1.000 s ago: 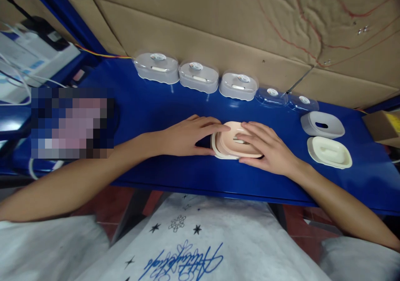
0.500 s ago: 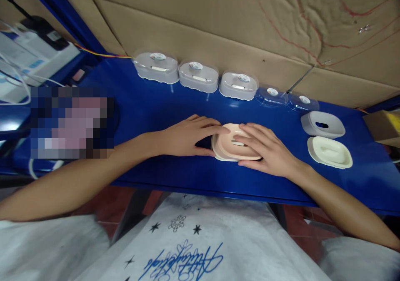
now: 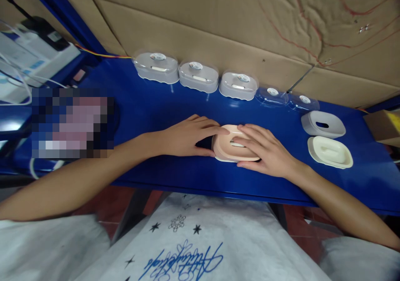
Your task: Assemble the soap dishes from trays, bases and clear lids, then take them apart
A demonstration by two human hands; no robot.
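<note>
A peach oval plastic box (image 3: 223, 150), which looks like a soap dish, rests on the blue table near its front edge. It has a slot in its recessed top, and a pale rim shows beneath it. My left hand (image 3: 190, 137) grips its left end, thumb low at the near side and fingers over the far edge. Around the right end is my right hand (image 3: 265, 150), its fingers lying across the top and its thumb at the near side. The right fingers hide part of the slot and the right end.
At the right lie a grey oval shell (image 3: 336, 126) with a slot and a cream tray (image 3: 345, 160). Along the back stand three lidded grey boxes (image 3: 198, 79) and two clear lids (image 3: 271, 98). A cardboard box (image 3: 379, 127) is at far right, a power strip (image 3: 50, 52) at left.
The peach box has tilted or shifted very slightly under my hands, and my right fingers have slid a little to the left. Everything else stays in place.
</note>
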